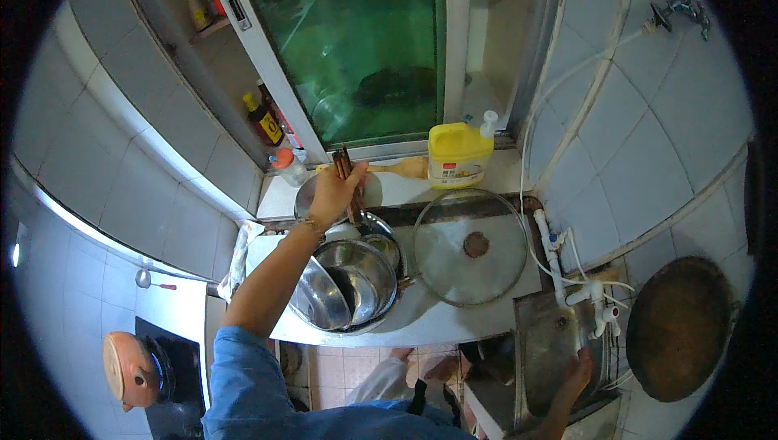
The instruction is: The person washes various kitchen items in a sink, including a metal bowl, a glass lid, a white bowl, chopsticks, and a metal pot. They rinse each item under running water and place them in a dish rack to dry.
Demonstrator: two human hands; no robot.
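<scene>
My left hand (333, 197) grips a bundle of brown chopsticks (344, 166) above the back of the white counter, over a round metal lid or pan partly hidden by the hand. Just in front stand stacked stainless steel bowls (355, 282). My right hand (580, 373) is low over the right side of the metal sink (544, 349), beneath the white plastic pipes; its fingers are partly in shadow, and whether it holds anything cannot be made out.
A glass lid (471, 248) lies between bowls and sink. Behind it stands a yellow detergent jug (460, 157), beside a wooden spatula (407, 168). A jar with a red lid (290, 166) is at back left. A clay pot (130, 370) sits on the stove; a wok (679, 329) hangs right.
</scene>
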